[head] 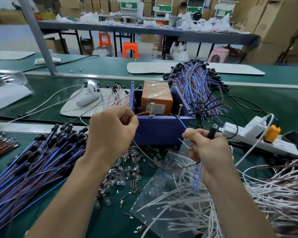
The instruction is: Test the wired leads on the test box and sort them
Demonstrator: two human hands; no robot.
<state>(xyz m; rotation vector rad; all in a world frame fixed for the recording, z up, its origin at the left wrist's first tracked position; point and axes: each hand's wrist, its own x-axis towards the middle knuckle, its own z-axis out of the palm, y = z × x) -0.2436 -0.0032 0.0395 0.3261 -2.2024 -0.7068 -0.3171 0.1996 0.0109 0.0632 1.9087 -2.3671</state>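
— Wired lead, one brown and one blue wire off a black plastic lamp holder: where is it?
— Up off the green worktop, strung between both hands just in front of the blue plastic test box. Right hand is clenched round the holder, clear lamp end up. Right fingers also pinch the blue wire. Left hand: left fingers pinch the brown wire.
— How do the wire ends lie from the fingers?
— Brown wire runs right and slightly up from the left fingers to the left metal screw on the box's near rim, and its tip looks to touch the screw's foot. Blue wire runs up and left from the right thumb toward the right metal screw; contact there is too small to confirm. One wire per screw, splayed apart, with the slack looping below the hands.
— Lamp lit?
— Cannot tell.
— Next call?
— My judgement: the test is in hand and sorting follows. The heap of blue-and-brown leads on the left is nearer the left hand. A second heap lies behind the box on the right, nearer the hand gripping the holder.
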